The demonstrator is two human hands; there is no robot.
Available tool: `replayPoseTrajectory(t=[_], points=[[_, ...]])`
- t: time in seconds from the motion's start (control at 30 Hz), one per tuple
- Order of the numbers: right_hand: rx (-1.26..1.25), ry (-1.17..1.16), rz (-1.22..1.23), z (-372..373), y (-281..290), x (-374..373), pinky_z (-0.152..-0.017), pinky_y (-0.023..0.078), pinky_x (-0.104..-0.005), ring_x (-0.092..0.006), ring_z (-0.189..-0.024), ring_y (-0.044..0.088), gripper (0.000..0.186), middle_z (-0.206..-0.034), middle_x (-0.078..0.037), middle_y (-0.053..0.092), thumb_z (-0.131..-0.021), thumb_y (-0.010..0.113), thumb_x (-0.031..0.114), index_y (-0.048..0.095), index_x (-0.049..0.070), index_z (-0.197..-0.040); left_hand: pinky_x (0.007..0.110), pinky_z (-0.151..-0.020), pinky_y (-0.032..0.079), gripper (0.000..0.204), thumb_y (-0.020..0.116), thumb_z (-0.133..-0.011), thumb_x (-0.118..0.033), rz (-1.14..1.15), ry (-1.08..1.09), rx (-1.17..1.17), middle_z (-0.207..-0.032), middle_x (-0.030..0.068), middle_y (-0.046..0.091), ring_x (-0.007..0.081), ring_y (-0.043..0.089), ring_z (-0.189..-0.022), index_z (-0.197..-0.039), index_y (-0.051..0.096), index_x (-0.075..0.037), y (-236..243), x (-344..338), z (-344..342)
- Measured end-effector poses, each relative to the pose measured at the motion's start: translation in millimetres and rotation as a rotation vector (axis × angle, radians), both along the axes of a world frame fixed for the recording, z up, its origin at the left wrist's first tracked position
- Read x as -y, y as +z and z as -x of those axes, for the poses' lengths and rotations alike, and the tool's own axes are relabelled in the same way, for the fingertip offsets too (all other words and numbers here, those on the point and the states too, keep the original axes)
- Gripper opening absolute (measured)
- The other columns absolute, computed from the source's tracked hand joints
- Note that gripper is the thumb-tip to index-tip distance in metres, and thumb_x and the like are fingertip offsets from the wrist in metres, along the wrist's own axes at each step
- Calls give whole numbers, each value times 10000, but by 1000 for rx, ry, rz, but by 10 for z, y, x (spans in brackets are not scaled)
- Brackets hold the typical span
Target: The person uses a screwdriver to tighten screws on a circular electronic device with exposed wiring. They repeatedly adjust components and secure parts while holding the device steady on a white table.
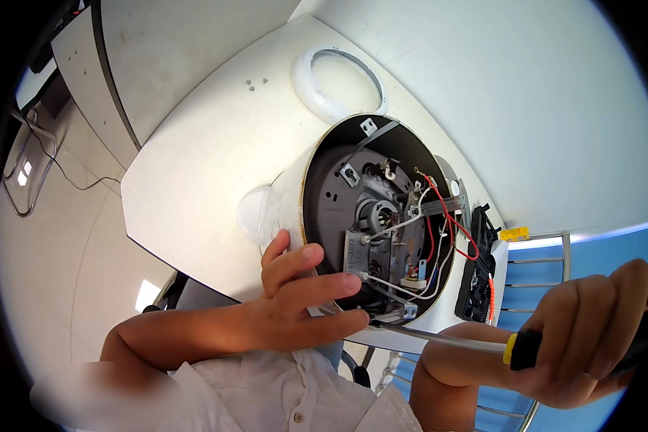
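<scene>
An opened rice cooker body [306, 180] lies on its side, its bottom facing me. Inside the dark shell are a grey ribbed metal block [354, 255], a round central fitting [379, 216], and red wires [468, 241] and white wires. My left hand [302, 288] is spread against the near-left rim, its fingers stretched apart. My right hand [590, 338] is closed round the black and yellow handle of a screwdriver [439, 336]. The shaft points left to the lower rim, beside a metal bracket [409, 311]. The tip is beside my left fingertip; its exact contact is hidden.
A white ring-shaped base [306, 86] lies behind the cooker on the white table [194, 165]. Small metal pieces [250, 85] are at the far left. A black tool case [475, 277] with a red tool [492, 295] lies right. Pale panels border the table's back.
</scene>
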State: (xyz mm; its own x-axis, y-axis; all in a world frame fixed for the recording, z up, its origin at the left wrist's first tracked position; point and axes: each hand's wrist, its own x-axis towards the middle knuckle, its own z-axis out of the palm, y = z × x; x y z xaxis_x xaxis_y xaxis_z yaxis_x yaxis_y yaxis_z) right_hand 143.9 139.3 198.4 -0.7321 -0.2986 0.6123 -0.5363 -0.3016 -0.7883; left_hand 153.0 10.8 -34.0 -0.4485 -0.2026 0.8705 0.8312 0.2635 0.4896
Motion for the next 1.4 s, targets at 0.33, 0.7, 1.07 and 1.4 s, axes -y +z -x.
replayPoseTrajectory(t=[0.33,0.7,1.07,1.4], points=[[-14,38,29,69,29,-47,-470,534,-284,-198,-588,575,299,-759,-107,483,-715,631,-25,393,-10,-895,457,-1076,113,243,693,-627,-125,46,-1,-10,-1171,36,501,285,293,-1257,-824,632,-254,-5,14,-5],[-12,79,53,70,88,-43,-488,565,-297,-198,-614,583,377,-805,-115,465,-635,678,-101,391,-33,-868,452,-1078,106,244,710,-621,-129,23,-13,-8,-1171,40,498,281,288,-1263,-820,649,-257,-3,3,6],[85,243,-32,70,180,-67,-297,467,-241,-162,-306,492,251,-452,-99,494,-748,621,-37,389,18,-670,431,-1081,120,251,703,-651,-120,-31,-27,3,-1151,13,527,249,313,-1248,-850,657,-266,-13,-6,12],[281,796,-429,540,410,-138,-627,475,-340,-251,-732,516,185,-840,-102,520,-858,557,119,432,50,-975,434,-1087,115,262,701,-645,-118,-42,-47,4,-1166,10,525,251,309,-1261,-862,656,-258,-11,-3,12]])
